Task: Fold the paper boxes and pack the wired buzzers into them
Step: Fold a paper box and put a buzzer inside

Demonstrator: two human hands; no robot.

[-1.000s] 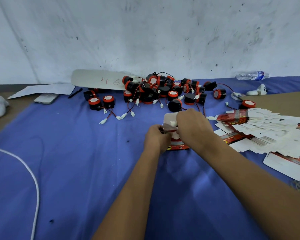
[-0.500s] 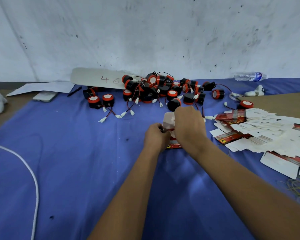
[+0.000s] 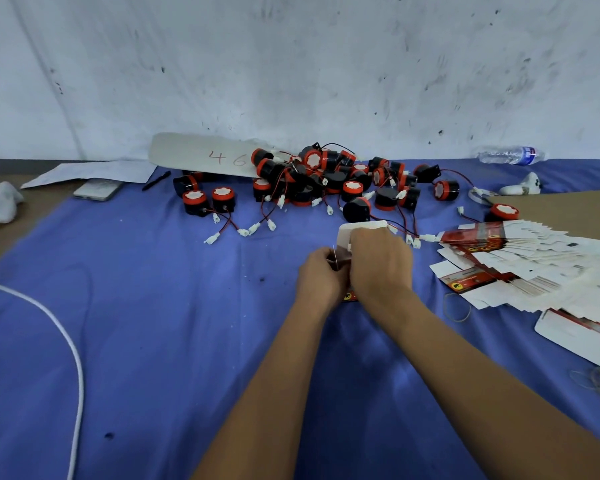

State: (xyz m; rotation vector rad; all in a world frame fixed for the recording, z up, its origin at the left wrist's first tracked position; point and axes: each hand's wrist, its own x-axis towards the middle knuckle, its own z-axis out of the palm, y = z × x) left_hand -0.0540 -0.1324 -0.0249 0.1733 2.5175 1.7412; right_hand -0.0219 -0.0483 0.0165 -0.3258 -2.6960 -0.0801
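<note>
As both meet: left hand [image 3: 321, 278] grip clamped on paper box [image 3: 350, 237] | right hand [image 3: 381, 263] likewise

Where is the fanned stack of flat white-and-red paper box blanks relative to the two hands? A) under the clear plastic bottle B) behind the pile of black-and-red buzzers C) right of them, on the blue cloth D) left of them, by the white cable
C: the fanned stack of flat white-and-red paper box blanks lies on the blue cloth to the right of the left hand and right hand, which hold one paper box.
</note>
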